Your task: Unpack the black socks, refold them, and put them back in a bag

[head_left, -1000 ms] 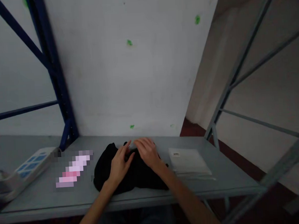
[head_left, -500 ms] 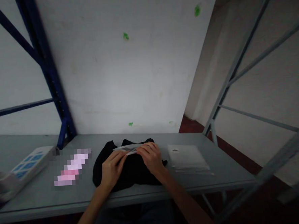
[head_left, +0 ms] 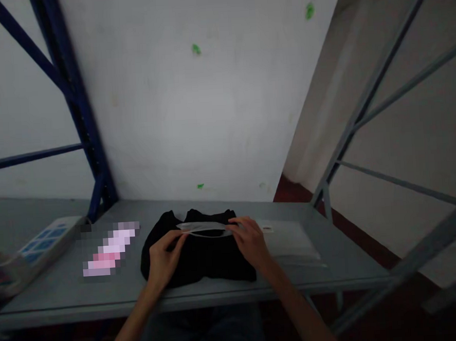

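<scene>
**Two hands stretch a clear bag over a black cloth**

A folded black cloth point(head_left: 196, 249) lies on the grey table point(head_left: 335, 274), right in front of the person. The left hand point(head_left: 161, 257) and the right hand point(head_left: 251, 238) each pinch one end of a thin clear bag point(head_left: 204, 227). The bag is held flat and stretched just above the far edge of the cloth. The cloth is folded but not in the bag yet. A stack of more clear bags point(head_left: 290, 241) lies just right of the right hand. A white power strip point(head_left: 43, 243) sits far left.
</scene>
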Motion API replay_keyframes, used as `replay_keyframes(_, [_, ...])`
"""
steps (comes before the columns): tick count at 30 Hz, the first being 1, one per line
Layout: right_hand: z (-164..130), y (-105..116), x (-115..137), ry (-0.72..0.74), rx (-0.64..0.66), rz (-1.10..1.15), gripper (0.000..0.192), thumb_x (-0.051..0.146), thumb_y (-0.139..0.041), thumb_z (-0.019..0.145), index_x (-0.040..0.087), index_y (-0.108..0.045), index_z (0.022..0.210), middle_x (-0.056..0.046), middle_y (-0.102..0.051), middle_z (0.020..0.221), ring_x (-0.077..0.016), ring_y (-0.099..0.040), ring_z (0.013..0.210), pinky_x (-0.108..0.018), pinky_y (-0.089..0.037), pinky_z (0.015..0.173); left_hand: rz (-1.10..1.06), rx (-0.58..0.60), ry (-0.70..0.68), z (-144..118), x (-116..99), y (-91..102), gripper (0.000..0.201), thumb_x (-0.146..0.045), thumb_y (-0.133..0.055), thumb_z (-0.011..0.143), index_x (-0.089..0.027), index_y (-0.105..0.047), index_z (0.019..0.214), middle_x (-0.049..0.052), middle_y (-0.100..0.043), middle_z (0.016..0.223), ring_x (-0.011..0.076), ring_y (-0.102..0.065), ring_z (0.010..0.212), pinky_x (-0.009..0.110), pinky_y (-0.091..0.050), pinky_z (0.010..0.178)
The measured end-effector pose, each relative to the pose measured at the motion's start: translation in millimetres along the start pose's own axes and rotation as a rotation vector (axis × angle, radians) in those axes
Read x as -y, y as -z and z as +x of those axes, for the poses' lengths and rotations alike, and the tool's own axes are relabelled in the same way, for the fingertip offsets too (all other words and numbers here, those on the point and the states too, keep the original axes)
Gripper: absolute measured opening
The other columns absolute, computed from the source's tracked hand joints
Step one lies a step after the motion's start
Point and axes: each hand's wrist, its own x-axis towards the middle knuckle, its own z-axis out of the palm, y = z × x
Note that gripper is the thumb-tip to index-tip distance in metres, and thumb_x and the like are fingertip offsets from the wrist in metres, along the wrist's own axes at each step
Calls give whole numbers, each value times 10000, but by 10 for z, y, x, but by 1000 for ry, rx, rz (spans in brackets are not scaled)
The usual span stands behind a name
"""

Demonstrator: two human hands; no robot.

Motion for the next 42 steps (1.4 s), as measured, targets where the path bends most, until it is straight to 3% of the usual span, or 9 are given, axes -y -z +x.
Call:
replay_keyframes(7, [107,-59,276,40,-60,15,246,101,-632,956,257,-751,1104,-61,-739,1178,-226,-663,1106,-410,-542,988,39,2,-14,-7,-114,-52,294,-475,-636,959,-234,-805,978,30,-816,968,219,-772,867,306,-612,806])
replay_keyframes(15, [172,-10,297,-7,131,-43,383,196,-774,885,261,-694,1254,-92,-646,1401,-294,-595,1271,-492,-511,1067,-2,44,-108,5,-170,-95,252,-432,-645,970,-232,-799,970,40,-811,975,216,-769,894,310,-612,832])
replay_keyframes(20, [177,-155,359,-66,229,-106,520,281,-892,758,209,-693,1234,-152,-544,1513,-377,-506,1359,-587,-450,1118,-35,116,-138,-52,-194,-159,250,-419,-629,984,-238,-802,1002,45,-808,971,218,-768,903,321,-611,852])
replay_keyframes(23, [123,-306,390,-91,178,-112,469,215,-817,809,191,-687,1259,-168,-560,1485,-362,-502,1359,-583,-420,1146,-61,169,-86,-74,-186,-190,255,-440,-639,968,-243,-796,1010,43,-809,975,219,-769,878,323,-618,826])
replay_keyframes(26, [105,-374,409,-114,115,-69,435,170,-754,831,185,-688,1261,-162,-581,1457,-341,-510,1351,-558,-430,1142,-98,246,58,-37,-143,-163,405,-468,-712,903,-258,-712,1249,20,-797,934,210,-765,819,310,-625,759])
replay_keyframes(29, [165,-297,435,-114,89,25,376,161,-751,807,202,-722,1179,-138,-614,1416,-319,-538,1321,-518,-443,1138,-115,360,145,49,-82,-74,643,-479,-779,829,-258,-598,1406,-7,-776,856,213,-755,768,307,-618,721])
replay_keyframes(31, [236,-169,467,-109,86,119,337,151,-755,780,224,-739,1109,-111,-630,1394,-296,-554,1304,-487,-442,1143,-95,386,153,109,-50,-1,537,-494,-755,837,-255,-662,1309,8,-786,896,225,-761,814,312,-611,754])
replay_keyframes(36, [386,288,576,-60,80,355,400,130,-741,723,266,-735,1099,-80,-619,1392,-285,-558,1297,-480,-448,1130,34,275,189,201,28,174,342,-480,-631,878,-237,-755,1084,27,-806,943,228,-755,785,305,-585,738])
replay_keyframes(42, [353,521,456,-75,-28,384,449,148,-721,784,334,-755,1191,-74,-609,1315,-284,-590,1210,-445,-536,992,125,-110,393,267,219,402,499,-641,-585,873,-187,-787,917,102,-819,912,326,-778,875,398,-608,802])
